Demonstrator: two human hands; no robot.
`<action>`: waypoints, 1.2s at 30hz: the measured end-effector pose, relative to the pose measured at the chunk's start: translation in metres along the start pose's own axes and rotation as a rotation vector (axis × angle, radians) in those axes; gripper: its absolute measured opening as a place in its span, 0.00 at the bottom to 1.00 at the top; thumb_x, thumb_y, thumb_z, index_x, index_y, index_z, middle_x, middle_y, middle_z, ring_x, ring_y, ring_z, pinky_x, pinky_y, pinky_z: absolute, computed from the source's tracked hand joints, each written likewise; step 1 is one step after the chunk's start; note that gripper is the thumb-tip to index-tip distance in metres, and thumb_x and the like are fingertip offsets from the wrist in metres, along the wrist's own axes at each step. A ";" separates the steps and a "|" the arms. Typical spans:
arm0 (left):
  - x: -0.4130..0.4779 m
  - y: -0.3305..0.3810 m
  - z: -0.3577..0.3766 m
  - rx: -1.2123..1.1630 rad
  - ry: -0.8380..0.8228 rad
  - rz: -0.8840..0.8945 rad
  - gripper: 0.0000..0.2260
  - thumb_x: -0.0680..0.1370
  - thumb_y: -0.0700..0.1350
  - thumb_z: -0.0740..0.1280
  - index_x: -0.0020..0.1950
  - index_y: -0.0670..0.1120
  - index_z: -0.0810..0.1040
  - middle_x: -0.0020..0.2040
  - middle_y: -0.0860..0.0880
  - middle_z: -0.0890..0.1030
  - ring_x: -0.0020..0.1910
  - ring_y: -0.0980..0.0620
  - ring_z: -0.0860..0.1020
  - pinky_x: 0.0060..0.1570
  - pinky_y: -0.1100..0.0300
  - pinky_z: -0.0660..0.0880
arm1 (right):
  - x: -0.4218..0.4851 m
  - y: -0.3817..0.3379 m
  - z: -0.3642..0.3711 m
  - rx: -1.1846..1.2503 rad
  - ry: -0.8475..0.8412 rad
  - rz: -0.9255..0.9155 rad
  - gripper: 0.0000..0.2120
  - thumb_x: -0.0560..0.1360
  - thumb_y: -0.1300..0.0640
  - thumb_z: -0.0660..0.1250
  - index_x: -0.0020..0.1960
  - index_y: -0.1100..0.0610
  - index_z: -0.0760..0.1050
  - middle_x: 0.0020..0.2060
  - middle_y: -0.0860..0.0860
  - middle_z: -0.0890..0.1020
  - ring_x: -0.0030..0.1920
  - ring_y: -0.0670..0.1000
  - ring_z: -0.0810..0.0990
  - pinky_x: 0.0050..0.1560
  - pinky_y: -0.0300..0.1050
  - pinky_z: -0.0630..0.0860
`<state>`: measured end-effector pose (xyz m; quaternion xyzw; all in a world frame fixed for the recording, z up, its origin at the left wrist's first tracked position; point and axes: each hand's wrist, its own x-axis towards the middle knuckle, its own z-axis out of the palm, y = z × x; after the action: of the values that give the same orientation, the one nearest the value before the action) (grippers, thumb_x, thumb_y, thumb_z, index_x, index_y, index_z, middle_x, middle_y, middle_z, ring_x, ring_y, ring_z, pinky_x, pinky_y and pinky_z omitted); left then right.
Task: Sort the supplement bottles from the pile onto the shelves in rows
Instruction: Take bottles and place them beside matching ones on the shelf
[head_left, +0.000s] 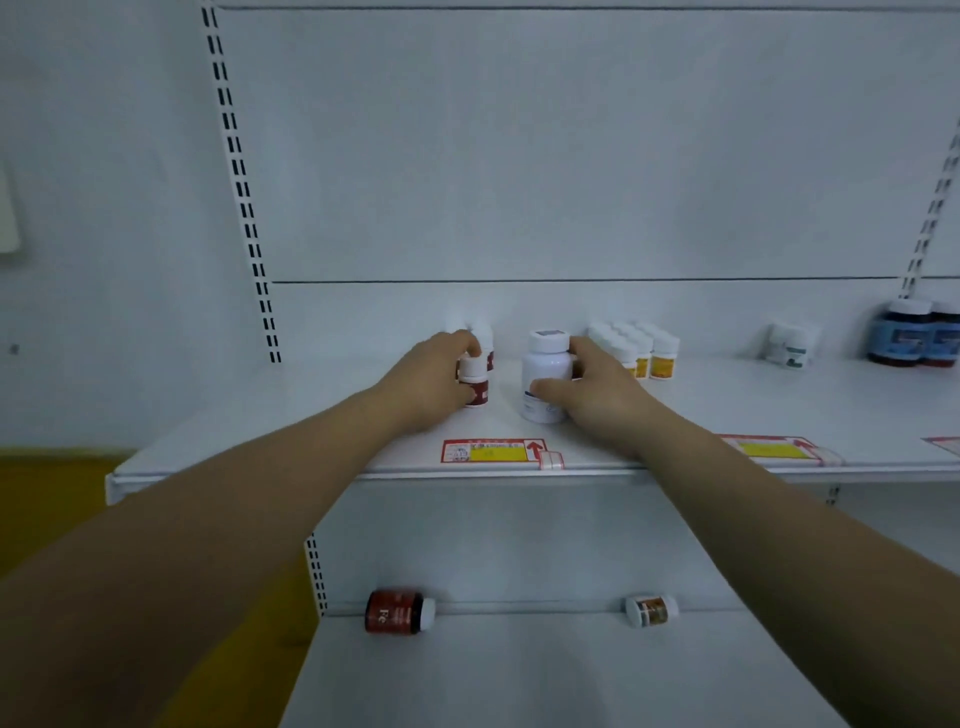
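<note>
Gripped in left hand (431, 387), fingers curled round it: red bottle (474, 383), small, white cap, dark-red label. Gripped in right hand (592, 397), thumb across front, fingers behind: white bottle (545, 375), larger, white cap, pale label with dark print. Both upright on upper shelf (249, 449) near centre, side by side but apart, behind price tag (493, 451); further right, yellow bottles (649, 356) in rows, then blue jars (919, 335); on lower shelf (519, 675), Fe bottle (397, 612) and brown bottle (652, 610), each lying on its side.
</note>
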<state>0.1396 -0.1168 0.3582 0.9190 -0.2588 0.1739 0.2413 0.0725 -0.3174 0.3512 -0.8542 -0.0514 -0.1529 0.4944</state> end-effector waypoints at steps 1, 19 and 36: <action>0.008 -0.001 0.002 0.042 0.010 0.017 0.19 0.72 0.44 0.71 0.61 0.49 0.71 0.58 0.47 0.73 0.51 0.50 0.72 0.49 0.60 0.67 | 0.001 0.003 0.001 -0.010 -0.003 -0.011 0.25 0.72 0.51 0.71 0.66 0.48 0.67 0.55 0.46 0.76 0.50 0.43 0.75 0.45 0.39 0.70; 0.052 -0.008 0.028 0.233 0.073 -0.030 0.22 0.75 0.43 0.68 0.68 0.45 0.69 0.64 0.44 0.72 0.61 0.45 0.70 0.62 0.52 0.68 | 0.002 0.006 0.001 -0.028 0.004 -0.030 0.26 0.71 0.49 0.70 0.66 0.45 0.64 0.52 0.43 0.74 0.49 0.43 0.74 0.43 0.38 0.68; 0.004 0.319 0.130 -0.819 -0.536 0.209 0.30 0.72 0.45 0.73 0.70 0.53 0.64 0.55 0.53 0.77 0.50 0.56 0.80 0.50 0.60 0.77 | -0.137 0.065 -0.258 0.085 0.478 0.095 0.17 0.70 0.58 0.70 0.53 0.43 0.71 0.49 0.48 0.80 0.47 0.48 0.81 0.45 0.46 0.79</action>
<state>-0.0110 -0.4271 0.3655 0.7305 -0.4493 -0.1610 0.4885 -0.0960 -0.5641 0.3743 -0.7736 0.1009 -0.3249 0.5346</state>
